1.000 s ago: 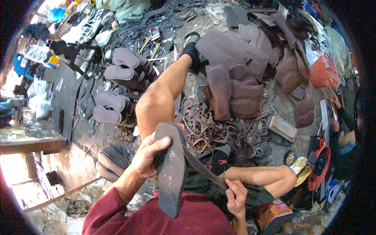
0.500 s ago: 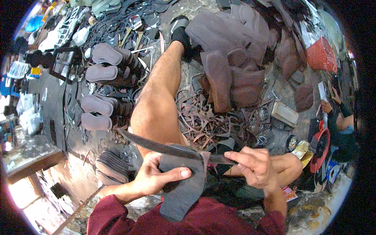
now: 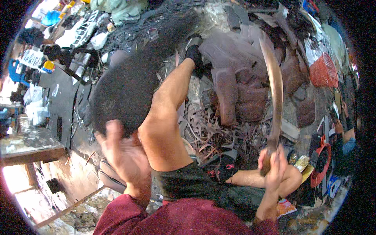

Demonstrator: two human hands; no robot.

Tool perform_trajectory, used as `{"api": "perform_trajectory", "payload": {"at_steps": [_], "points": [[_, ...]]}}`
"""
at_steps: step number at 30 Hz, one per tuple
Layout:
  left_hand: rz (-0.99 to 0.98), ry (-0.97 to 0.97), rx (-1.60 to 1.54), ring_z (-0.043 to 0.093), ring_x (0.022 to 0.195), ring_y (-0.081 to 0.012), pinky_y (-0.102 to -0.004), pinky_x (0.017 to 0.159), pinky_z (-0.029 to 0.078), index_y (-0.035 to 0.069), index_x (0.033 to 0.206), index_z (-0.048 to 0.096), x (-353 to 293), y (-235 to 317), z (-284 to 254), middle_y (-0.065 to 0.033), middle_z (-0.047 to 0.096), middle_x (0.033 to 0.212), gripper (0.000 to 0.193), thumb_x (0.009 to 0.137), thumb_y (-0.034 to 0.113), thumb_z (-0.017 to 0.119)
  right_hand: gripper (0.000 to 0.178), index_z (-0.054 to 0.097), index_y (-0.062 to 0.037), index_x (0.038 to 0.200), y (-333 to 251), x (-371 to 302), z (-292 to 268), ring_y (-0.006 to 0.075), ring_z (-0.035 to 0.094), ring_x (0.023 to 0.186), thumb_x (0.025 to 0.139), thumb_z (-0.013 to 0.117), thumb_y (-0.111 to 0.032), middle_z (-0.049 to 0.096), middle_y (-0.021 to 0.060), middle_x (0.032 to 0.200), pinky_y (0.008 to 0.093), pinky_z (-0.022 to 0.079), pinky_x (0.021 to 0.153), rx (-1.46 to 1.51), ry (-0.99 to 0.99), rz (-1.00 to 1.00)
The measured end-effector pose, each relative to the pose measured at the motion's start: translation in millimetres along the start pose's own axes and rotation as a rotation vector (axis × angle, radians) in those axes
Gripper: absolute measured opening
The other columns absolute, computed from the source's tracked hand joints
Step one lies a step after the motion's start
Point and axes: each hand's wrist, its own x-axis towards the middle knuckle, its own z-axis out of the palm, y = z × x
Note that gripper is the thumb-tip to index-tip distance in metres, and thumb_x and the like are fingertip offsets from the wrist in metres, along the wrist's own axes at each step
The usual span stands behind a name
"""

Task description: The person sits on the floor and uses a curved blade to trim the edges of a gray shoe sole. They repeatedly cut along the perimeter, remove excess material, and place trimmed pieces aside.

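A large dark shoe-sole piece (image 3: 127,88), smeared by motion, is up in front of my left hand (image 3: 129,158). The fingers of that hand are spread at the lower end of the piece, and whether they still touch it is hard to make out. My right hand (image 3: 272,166) grips the handle of a long curved knife (image 3: 275,94), whose blade points away from me and stands clear of the sole piece. Stacked soles on the floor at the left are mostly hidden behind the blurred piece.
Brown moulded sole sheets (image 3: 239,86) are heaped ahead to the right, with thin cut strips (image 3: 207,131) before them. A red basket (image 3: 324,70) stands at far right. A wooden ledge (image 3: 33,152) is at the left. Another person's arm (image 3: 346,131) shows at the right edge.
The knife has swung from lying across the sole piece to pointing away on the right. The piece has moved up and left, away from my lap, and my left fingers have opened.
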Motion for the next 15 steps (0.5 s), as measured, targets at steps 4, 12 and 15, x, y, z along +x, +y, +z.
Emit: {"api": "perform_trajectory", "payload": {"at_steps": [4, 12, 15], "points": [[-0.067, -0.038, -0.718, 0.064, 0.100, -0.0228, -0.0354, 0.094, 0.051, 0.007, 0.128, 0.054, -24, -6, 65, -0.0067, 0.064, 0.108, 0.051, 0.083, 0.020, 0.076, 0.046, 0.049, 0.0038, 0.135, 15, -67, 12, 0.0113, 0.052, 0.073, 0.103, 0.046, -0.029, 0.060, 0.0064, 0.094, 0.0250, 0.044, 0.064, -0.273, 0.057, -0.133], [-0.239, -0.257, -0.944, 0.068, 0.099, -0.0190, -0.0341, 0.093, 0.057, 0.004, 0.118, 0.057, -58, 4, 97, -0.0053, 0.068, 0.107, 0.037, 0.086, 0.011, 0.074, 0.043, 0.068, -0.0042, 0.118, 12, -90, -1, 0.0307, 0.064, 0.077, 0.076, 0.059, 0.000, 0.066, 0.0135, 0.088, 0.0400, 0.052, 0.068, -0.542, 0.008, -0.343], [-0.315, -0.271, -0.987, 0.068, 0.099, -0.0185, -0.0342, 0.094, 0.057, 0.006, 0.113, 0.059, -56, -6, 97, -0.0047, 0.069, 0.106, 0.033, 0.086, 0.013, 0.075, 0.045, 0.069, -0.0056, 0.118, 17, -91, -2, 0.0303, 0.064, 0.077, 0.074, 0.060, -0.001, 0.066, 0.0129, 0.087, 0.0393, 0.052, 0.068, -0.555, 0.043, -0.347]]}}
